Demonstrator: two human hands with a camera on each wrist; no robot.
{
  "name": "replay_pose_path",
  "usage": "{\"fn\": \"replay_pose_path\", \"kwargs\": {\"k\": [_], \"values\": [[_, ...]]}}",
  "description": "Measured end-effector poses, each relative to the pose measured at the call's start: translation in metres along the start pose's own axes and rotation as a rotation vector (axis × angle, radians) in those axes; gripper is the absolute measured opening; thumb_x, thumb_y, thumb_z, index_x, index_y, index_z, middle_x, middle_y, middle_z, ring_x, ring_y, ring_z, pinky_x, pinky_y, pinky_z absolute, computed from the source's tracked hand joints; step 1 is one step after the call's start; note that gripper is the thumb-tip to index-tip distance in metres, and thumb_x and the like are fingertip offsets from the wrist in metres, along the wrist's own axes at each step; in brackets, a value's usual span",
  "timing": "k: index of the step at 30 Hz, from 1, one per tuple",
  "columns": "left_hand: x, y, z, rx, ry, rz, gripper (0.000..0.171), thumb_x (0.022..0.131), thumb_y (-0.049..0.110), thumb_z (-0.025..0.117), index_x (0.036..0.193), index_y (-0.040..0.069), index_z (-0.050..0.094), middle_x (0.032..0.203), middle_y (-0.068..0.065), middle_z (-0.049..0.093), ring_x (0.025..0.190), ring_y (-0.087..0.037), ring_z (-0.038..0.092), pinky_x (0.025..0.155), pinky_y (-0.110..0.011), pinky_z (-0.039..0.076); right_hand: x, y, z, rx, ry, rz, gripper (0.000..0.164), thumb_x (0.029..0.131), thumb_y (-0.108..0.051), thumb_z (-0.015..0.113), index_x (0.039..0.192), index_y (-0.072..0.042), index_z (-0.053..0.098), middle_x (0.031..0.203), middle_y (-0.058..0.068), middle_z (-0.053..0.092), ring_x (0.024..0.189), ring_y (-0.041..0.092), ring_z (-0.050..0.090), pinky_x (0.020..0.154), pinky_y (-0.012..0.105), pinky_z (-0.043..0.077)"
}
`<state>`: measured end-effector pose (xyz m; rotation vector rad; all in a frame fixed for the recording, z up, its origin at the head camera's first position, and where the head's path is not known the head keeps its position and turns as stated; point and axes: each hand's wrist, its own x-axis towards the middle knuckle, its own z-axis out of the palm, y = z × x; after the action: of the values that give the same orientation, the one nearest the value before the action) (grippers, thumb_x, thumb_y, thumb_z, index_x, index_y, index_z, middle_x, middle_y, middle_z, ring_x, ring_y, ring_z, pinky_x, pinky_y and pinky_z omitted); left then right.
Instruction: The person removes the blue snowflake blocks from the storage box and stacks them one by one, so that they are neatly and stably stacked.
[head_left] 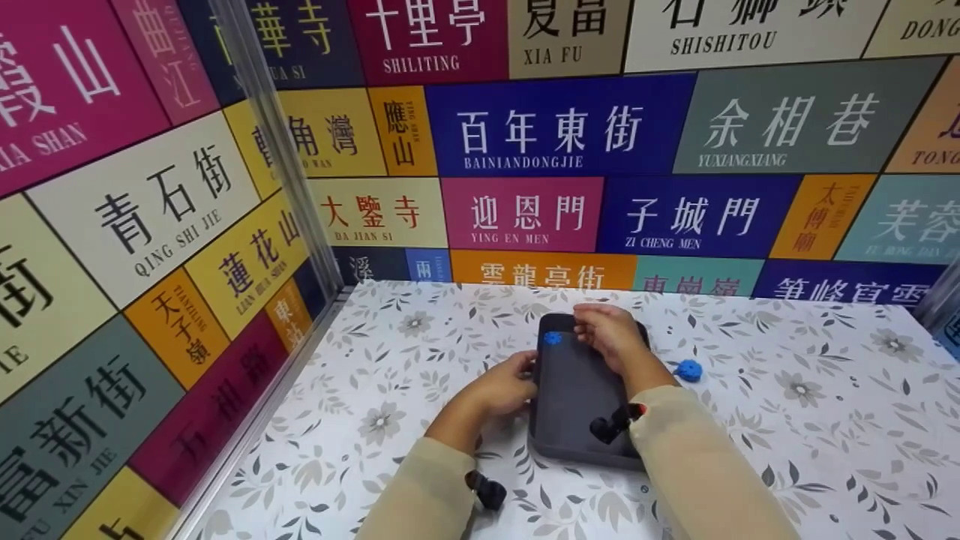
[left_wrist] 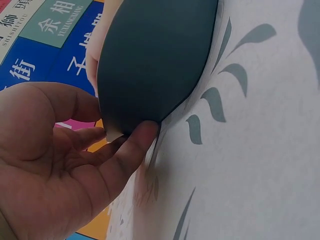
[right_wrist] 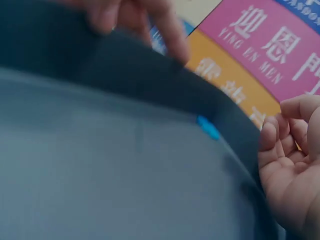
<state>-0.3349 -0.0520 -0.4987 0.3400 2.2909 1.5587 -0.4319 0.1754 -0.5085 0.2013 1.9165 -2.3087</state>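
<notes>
A dark grey rectangular tray (head_left: pixel 581 390) with a raised rim lies on the table. My left hand (head_left: pixel 501 386) holds its left side; in the left wrist view, fingers (left_wrist: pixel 137 142) press the outer wall at the rim. Over the far right part of the tray is my right hand (head_left: pixel 611 337), its fingers (right_wrist: pixel 270 135) loosely curled beside the wall, with nothing visible in them. A small blue flower-like piece (head_left: pixel 553 338) sits inside the tray near the far left corner. Another lumpy blue piece (head_left: pixel 688 370) lies on the table, right of the tray.
The table is covered by a white cloth (head_left: pixel 840 450) with grey flowers and leaves. Panels of coloured signs rise behind (head_left: pixel 555 135) and at the left (head_left: pixel 135 225). A clear upright edge (head_left: pixel 285 142) joins them. Black devices (head_left: pixel 487 491) sit at both cuffs.
</notes>
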Motion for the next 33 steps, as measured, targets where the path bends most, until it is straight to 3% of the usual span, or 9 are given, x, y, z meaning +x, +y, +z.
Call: {"fn": "replay_pose_path", "kwargs": {"k": [4,10,15,24,33], "values": [[0.0,0.0,0.001,-0.018,-0.006,-0.01,0.079,0.086,-0.001,0.055,0.164,0.004,0.039,0.163,-0.021,0.05,0.151,-0.037,0.05,0.108,-0.054,0.059,0.001,0.006,0.003,-0.078,-0.028,0.002,0.041,0.102,-0.013,0.07,0.14,0.002,0.065,0.105,0.004,0.075,0.088,0.013,0.07,0.079,0.023,0.063],[0.001,0.0,0.001,-0.035,-0.022,-0.037,0.08,0.088,0.0,0.057,0.165,0.006,0.038,0.164,-0.02,0.049,0.151,-0.036,0.049,0.11,-0.053,0.058,0.0,0.015,0.005,-0.243,-0.051,0.028,0.043,0.1,-0.016,0.074,0.14,-0.002,0.068,0.121,0.011,0.078,0.093,0.014,0.072,0.082,0.022,0.062],[0.0,0.0,-0.001,-0.027,-0.029,-0.021,0.08,0.087,0.0,0.056,0.165,0.006,0.038,0.164,-0.021,0.048,0.152,-0.037,0.049,0.11,-0.053,0.058,-0.001,0.019,0.009,-0.379,-0.075,-0.029,0.042,0.102,-0.01,0.069,0.141,0.003,0.066,0.139,0.02,0.07,0.094,0.01,0.07,0.082,0.019,0.061],[0.0,-0.001,-0.003,-0.021,-0.02,-0.029,0.079,0.088,0.002,0.057,0.164,0.007,0.04,0.164,-0.02,0.05,0.15,-0.036,0.051,0.108,-0.05,0.06,-0.003,0.021,0.017,-0.544,-0.082,-0.097,0.042,0.092,-0.004,0.077,0.134,0.003,0.071,0.133,0.022,0.074,0.09,0.012,0.069,0.075,0.021,0.058],[0.004,-0.001,-0.004,0.026,-0.039,-0.062,0.079,0.091,0.005,0.057,0.167,0.014,0.037,0.163,-0.013,0.053,0.146,-0.028,0.054,0.106,-0.045,0.06,-0.002,0.022,0.017,-0.73,-0.09,-0.172,0.045,0.087,-0.004,0.079,0.132,-0.001,0.073,0.132,0.021,0.073,0.118,0.032,0.068,0.095,0.034,0.058]]}}
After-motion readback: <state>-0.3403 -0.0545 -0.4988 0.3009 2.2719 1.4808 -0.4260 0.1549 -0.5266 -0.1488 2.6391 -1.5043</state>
